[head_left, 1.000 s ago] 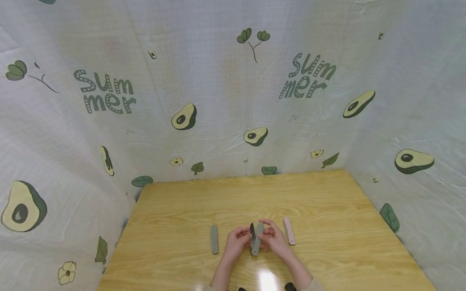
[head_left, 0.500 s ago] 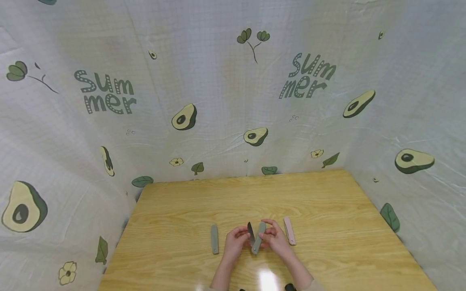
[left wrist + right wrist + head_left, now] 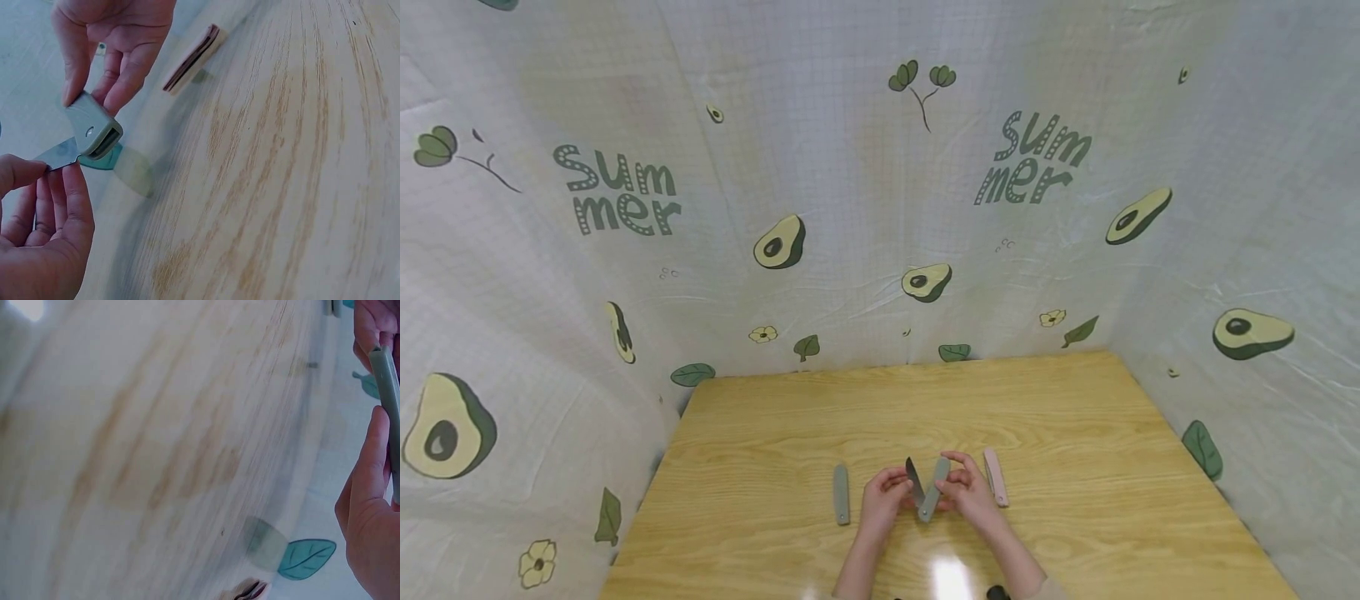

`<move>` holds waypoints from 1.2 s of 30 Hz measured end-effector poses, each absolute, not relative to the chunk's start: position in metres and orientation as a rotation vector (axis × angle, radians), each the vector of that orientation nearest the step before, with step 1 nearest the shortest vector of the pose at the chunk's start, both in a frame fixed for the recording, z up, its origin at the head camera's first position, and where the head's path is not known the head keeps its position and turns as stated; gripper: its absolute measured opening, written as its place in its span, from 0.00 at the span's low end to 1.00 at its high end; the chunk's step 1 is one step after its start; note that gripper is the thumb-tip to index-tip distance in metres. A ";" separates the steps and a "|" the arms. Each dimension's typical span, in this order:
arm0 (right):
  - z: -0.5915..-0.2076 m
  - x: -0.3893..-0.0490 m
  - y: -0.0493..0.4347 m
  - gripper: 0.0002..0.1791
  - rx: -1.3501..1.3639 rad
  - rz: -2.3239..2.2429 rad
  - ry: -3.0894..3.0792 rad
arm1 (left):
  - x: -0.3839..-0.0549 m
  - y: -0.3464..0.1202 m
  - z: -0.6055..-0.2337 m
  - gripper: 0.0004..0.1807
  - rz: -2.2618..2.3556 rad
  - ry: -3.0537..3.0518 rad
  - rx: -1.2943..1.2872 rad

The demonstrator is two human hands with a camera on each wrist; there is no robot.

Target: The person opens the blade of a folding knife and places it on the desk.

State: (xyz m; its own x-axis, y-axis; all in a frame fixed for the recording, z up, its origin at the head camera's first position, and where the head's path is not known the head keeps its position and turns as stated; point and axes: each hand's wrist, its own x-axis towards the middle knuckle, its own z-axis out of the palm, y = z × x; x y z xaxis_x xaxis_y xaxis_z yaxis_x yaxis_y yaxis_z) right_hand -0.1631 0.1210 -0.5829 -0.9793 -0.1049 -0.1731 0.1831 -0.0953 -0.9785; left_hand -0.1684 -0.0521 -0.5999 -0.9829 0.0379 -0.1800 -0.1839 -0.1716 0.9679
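Between my two hands a grey-green folding knife (image 3: 936,492) is half unfolded, handle and dark blade (image 3: 914,480) forming a V with the pivot toward me. My left hand (image 3: 882,502) pinches the blade between thumb and fingers, as the left wrist view also shows at the metal blade (image 3: 59,154). My right hand (image 3: 972,498) grips the handle (image 3: 94,125), its slot and pivot pin facing the left wrist camera. In the right wrist view the handle (image 3: 387,400) runs along the right edge, partly cut off.
A second grey-green folding knife (image 3: 842,495) lies folded to the left of my hands. A pink folding knife (image 3: 996,477), also folded, lies to the right. The wooden table (image 3: 760,433) ends at a printed cloth backdrop (image 3: 850,167) on three sides.
The blade has swung farther left and the handle slightly right, so the V between them is wider. Both hands stay in nearly the same place.
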 end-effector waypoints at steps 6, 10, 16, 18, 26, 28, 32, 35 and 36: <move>-0.582 -0.163 0.121 0.32 0.100 -2.199 1.966 | -0.168 -0.053 -0.603 0.15 2.344 1.881 -0.163; -0.583 -0.163 0.121 0.32 0.108 -2.188 1.987 | -0.169 -0.053 -0.605 0.14 2.368 1.861 -0.168; -0.583 -0.164 0.121 0.31 0.127 -2.209 1.989 | -0.168 -0.052 -0.604 0.14 2.385 1.832 -0.200; -0.583 -0.164 0.121 0.31 0.130 -2.211 1.991 | -0.168 -0.053 -0.604 0.15 2.389 1.833 -0.201; -0.585 -0.164 0.123 0.31 0.123 -2.213 2.003 | -0.167 -0.053 -0.603 0.14 2.395 1.823 -0.236; -0.584 -0.163 0.123 0.31 0.130 -2.226 1.993 | -0.167 -0.053 -0.603 0.14 2.392 1.821 -0.248; -0.583 -0.163 0.123 0.31 0.158 -2.262 1.963 | -0.166 -0.054 -0.603 0.14 2.400 1.799 -0.267; -0.584 -0.162 0.123 0.31 0.171 -2.290 1.945 | -0.167 -0.055 -0.603 0.14 2.425 1.756 -0.275; -0.584 -0.162 0.123 0.31 0.169 -2.297 1.943 | -0.167 -0.055 -0.603 0.14 2.434 1.740 -0.277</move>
